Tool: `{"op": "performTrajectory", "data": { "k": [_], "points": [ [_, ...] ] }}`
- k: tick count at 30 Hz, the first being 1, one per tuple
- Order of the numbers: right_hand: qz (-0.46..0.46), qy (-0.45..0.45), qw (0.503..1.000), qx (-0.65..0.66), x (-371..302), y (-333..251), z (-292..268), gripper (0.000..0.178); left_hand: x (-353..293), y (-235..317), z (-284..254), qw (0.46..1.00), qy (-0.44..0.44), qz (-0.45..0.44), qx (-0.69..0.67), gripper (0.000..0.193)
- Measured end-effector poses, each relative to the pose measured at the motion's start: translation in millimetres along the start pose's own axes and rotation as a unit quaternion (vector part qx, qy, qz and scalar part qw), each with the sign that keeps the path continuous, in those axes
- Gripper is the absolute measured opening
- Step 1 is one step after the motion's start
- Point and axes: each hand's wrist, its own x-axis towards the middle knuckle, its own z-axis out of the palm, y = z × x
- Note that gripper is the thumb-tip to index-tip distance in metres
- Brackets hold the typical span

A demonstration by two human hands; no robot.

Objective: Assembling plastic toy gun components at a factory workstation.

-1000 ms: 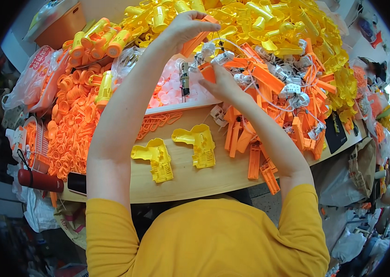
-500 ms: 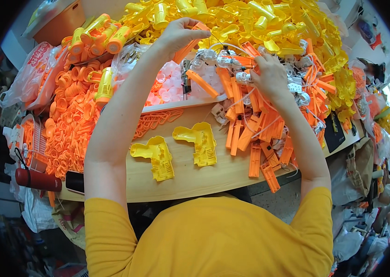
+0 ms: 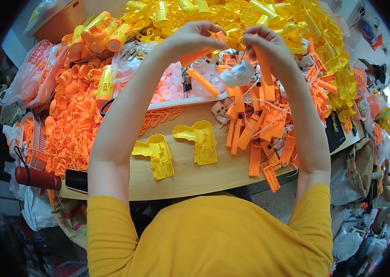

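Observation:
My left hand (image 3: 194, 38) grips an orange plastic battery case (image 3: 195, 56) above the far part of the table. Close to its right, my right hand (image 3: 271, 48) has its fingertips pinched on a thin dark wire. Below the two hands hangs a white motor-like part (image 3: 237, 75), blurred by motion. Another long orange case (image 3: 264, 67) hangs by the right palm; whether the hand grips it I cannot tell. Under the hands spreads a heap of orange cases (image 3: 269, 124) with white parts and wires. Two yellow gun-shaped shell halves (image 3: 204, 143) lie nearer on the table.
Yellow shells (image 3: 232, 18) are heaped at the back. At left are small orange parts (image 3: 72, 134), yellow-orange cylinders (image 3: 120, 38) and a red bottle (image 3: 38, 179). A white tray (image 3: 190, 102) with pale pink pieces stands mid-table; a dark phone (image 3: 76, 180) lies at the front-left edge.
My right hand has lifted from the heap and come up beside the left, bringing up the white part and wire. The left hand has shifted slightly right with its orange case.

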Motion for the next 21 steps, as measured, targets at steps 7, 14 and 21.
{"op": "performTrajectory", "data": {
  "k": [7,14,21],
  "points": [
    [0.027,0.026,0.999,0.004,-13,24,14,0.012,-13,6,5,1.0,0.018,0.01,-0.006,0.032],
    [-0.011,0.032,0.996,0.081,-11,37,7,0.008,-25,-4,-2,0.996,0.061,-0.014,-0.059,0.027],
    [-0.012,0.003,0.991,0.137,-17,29,15,0.008,-36,-14,-9,0.999,0.041,-0.034,-0.008,0.019]
  ]
}}
